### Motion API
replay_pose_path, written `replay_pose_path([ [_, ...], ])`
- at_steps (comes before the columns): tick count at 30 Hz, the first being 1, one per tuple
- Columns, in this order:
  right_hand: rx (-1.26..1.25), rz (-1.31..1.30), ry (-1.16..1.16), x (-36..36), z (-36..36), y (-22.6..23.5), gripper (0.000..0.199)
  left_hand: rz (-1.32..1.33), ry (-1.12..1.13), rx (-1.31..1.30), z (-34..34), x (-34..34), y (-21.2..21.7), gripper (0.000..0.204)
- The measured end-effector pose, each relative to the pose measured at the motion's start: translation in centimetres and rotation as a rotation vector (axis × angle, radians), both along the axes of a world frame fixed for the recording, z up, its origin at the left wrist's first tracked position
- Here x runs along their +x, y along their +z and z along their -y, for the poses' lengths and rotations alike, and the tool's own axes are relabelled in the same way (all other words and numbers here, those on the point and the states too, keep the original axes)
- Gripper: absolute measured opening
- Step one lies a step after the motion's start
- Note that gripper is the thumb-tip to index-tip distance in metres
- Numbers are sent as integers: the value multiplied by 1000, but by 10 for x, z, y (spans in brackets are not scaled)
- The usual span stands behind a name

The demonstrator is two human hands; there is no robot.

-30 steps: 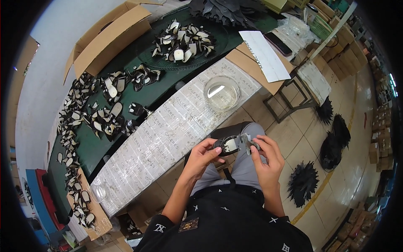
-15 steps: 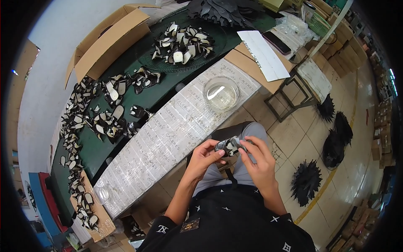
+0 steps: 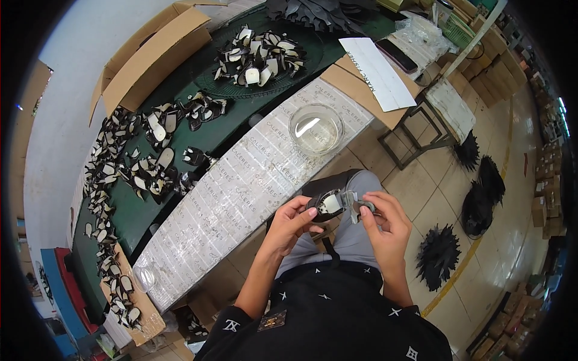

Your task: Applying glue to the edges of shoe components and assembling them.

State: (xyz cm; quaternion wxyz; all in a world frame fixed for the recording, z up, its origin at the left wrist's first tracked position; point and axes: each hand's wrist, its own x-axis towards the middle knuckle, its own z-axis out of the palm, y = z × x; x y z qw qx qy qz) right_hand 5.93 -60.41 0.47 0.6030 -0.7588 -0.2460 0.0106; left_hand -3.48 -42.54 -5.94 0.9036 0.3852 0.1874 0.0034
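Note:
Over my lap, my left hand [image 3: 288,225] grips a small black curved piece with a cream-white pad [image 3: 329,204], which looks like a shoe heel part. Its thumb lies on the near side, with the pad facing up. My right hand [image 3: 388,225] pinches a greyish flap [image 3: 350,201] at the right end of that piece between thumb and fingers. Whether the flap is joined to the piece I cannot tell. Beyond my hands, a round clear dish [image 3: 291,124] rests on the plastic-covered bench top [image 3: 241,174].
Many similar black-and-white pieces [image 3: 159,129] lie along the green table [image 3: 198,137], with another heap [image 3: 259,57] farther back. A cardboard box [image 3: 153,54] stands behind. At right are a white sheet [image 3: 376,75], a phone [image 3: 397,55], a stool [image 3: 451,111] and black fringed bundles [image 3: 438,259] on the floor.
My right hand has moved right, away from my left, with the grey flap now stretched out between them. More of the white pad shows. The view has shifted slightly.

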Motion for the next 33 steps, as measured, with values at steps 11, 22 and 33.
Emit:
replay_pose_path([
  [11,-12,-56,104,-9,-8,-4,23,-6,18,-50,0,3,-1,15],
  [22,-72,15,108,-9,-8,-7,22,-9,25,-58,1,3,-5,16],
  [33,-142,210,-56,-3,2,-4,22,-34,19,-46,3,4,-5,23],
])
